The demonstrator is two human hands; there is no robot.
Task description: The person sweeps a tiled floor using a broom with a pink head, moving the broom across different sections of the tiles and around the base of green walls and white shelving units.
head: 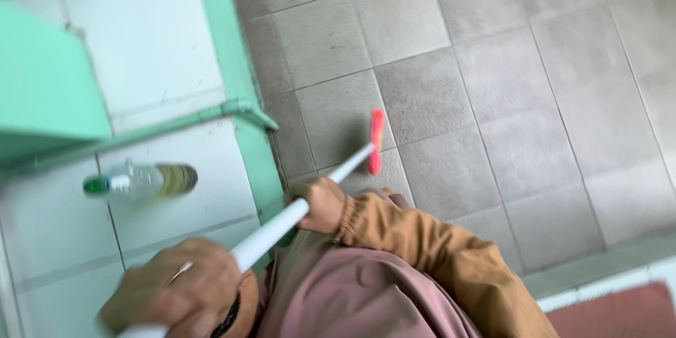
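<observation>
Head view, looking down. Grey tiled floor (493, 98) fills the frame beside a white-tiled ledge (176, 197) edged in green; no dirt pile or wet streak marks swept from unswept ground. White broom handle (282, 229) slants to a pink broom head (377, 141) resting on the floor. Left hand (176, 289) and right hand (320, 204) both wrap the handle. Plastic bottle (141, 179) lies on the ledge.

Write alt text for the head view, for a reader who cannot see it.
Both hands, left hand and right hand, grip a white handle ending in a red-pink broom head on the grey tiled floor. A clear bottle stands on a white-tiled ledge.
</observation>
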